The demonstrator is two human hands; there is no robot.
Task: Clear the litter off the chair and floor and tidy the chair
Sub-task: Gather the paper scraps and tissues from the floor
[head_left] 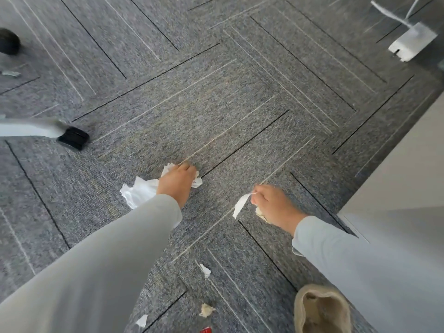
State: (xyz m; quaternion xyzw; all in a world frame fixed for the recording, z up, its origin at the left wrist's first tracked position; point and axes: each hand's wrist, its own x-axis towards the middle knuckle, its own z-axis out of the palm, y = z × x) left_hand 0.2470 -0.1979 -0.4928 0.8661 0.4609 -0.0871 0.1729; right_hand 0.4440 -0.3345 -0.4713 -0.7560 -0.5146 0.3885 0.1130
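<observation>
Paper litter (138,191), seemingly, in both hands (176,182) (272,204)

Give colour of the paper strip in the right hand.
White. The paper strip hangs pinched from the right hand; the head view, the only one, shows it.

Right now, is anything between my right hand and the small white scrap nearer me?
Nothing visible; only bare carpet lies between the right hand and the white scrap, though that hand pinches a paper strip.
</observation>
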